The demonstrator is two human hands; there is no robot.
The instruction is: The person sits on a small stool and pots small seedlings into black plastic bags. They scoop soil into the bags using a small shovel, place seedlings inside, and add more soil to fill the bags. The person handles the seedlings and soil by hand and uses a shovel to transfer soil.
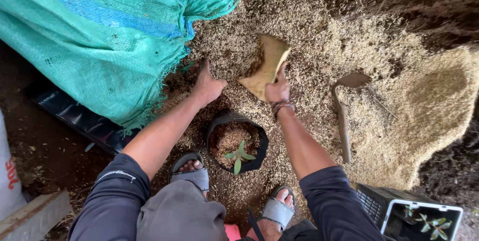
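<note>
My right hand (277, 90) grips a flat tan scoop (267, 66) loaded with rice husk, tilted above the husk pile (319, 46). My left hand (207, 85) lies open, fingers pressed into the husk just left of the scoop. Below both hands, between my sandalled feet, stands a black grow bag (259, 146) filled with husk mix, a small green seedling (238, 155) rising from it.
A teal woven sack (105, 36) slumps at the upper left over a black tray (85, 121). A hoe (344, 116) lies on the husk at right. A black crate (424, 216) with seedlings sits at lower right. Dark soil (424, 1) borders the pile.
</note>
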